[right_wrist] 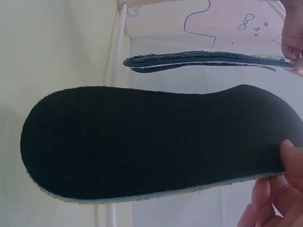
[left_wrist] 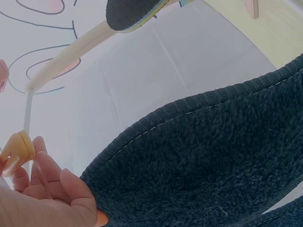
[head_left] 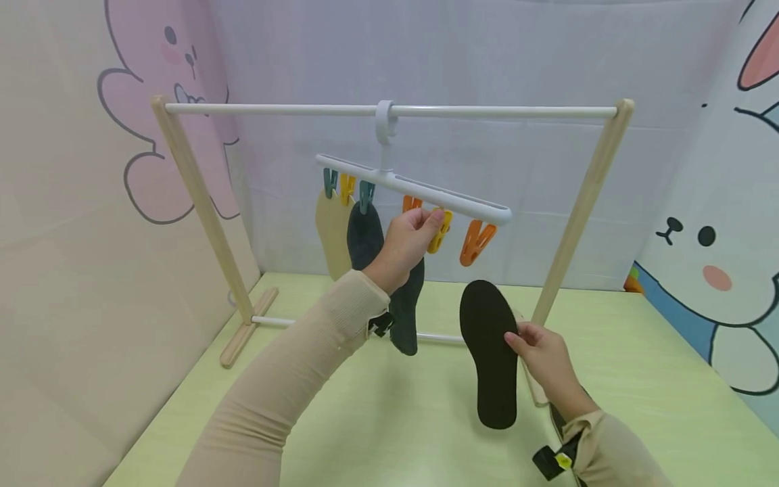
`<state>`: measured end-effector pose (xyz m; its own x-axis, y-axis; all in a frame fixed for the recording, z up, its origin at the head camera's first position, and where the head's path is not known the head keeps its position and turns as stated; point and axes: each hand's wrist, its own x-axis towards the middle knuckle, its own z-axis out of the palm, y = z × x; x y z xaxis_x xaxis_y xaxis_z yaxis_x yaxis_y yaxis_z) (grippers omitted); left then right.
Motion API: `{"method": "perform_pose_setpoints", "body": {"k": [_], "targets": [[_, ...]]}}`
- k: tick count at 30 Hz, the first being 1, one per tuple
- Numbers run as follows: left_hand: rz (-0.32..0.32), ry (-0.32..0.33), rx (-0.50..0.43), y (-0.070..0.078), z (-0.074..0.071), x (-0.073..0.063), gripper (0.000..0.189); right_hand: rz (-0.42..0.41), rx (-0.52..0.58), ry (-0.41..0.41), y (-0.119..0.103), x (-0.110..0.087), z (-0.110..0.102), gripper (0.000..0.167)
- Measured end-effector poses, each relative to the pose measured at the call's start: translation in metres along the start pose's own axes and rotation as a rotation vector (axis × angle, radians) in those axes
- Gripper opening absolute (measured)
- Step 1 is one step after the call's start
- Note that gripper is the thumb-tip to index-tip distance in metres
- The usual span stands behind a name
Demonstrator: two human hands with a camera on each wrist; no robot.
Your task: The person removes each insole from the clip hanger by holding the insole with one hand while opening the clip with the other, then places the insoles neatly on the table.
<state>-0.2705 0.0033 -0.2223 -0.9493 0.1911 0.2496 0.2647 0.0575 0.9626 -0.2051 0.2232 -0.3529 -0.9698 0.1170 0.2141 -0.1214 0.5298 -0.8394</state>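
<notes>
My left hand (head_left: 406, 240) pinches a yellow clothespin (head_left: 439, 233) on the white hanger (head_left: 450, 197); the left wrist view shows fingers around this clothespin (left_wrist: 20, 150). Upright beside the rack's right post, a black insole (head_left: 489, 358) is held at its edge between the thumb and fingers of my right hand (head_left: 546, 358). The right wrist view shows this insole (right_wrist: 151, 142) with a thin pale edge. An orange clothespin (head_left: 477, 242) hangs at the hanger's right end with nothing in it. Fuzzy dark insoles (head_left: 406, 318) hang behind my left hand, partly hidden by it.
The hanger hooks over the rack's white top rod (head_left: 274, 109), between wooden posts (head_left: 584, 210). Teal and yellow clothespins (head_left: 347, 188) carry a beige insole (head_left: 331, 237) at the left. A dark item (head_left: 556, 423) lies on the pale green table (head_left: 639, 352), partly under my right wrist.
</notes>
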Motion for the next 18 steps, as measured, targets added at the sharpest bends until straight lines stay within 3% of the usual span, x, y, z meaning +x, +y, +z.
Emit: {"method": "perform_pose_setpoints", "body": {"k": [12,18], "targets": [[-0.004,0.007,-0.006,0.0014,-0.0001,-0.0008,0.031,0.084,0.079,-0.046,0.0018,-0.0008,-0.0068,0.031],[-0.004,0.009,0.006,0.0017,0.0010,-0.0005,0.031,0.089,0.076,-0.060,0.0026,-0.0010,-0.0096,0.029]]}}
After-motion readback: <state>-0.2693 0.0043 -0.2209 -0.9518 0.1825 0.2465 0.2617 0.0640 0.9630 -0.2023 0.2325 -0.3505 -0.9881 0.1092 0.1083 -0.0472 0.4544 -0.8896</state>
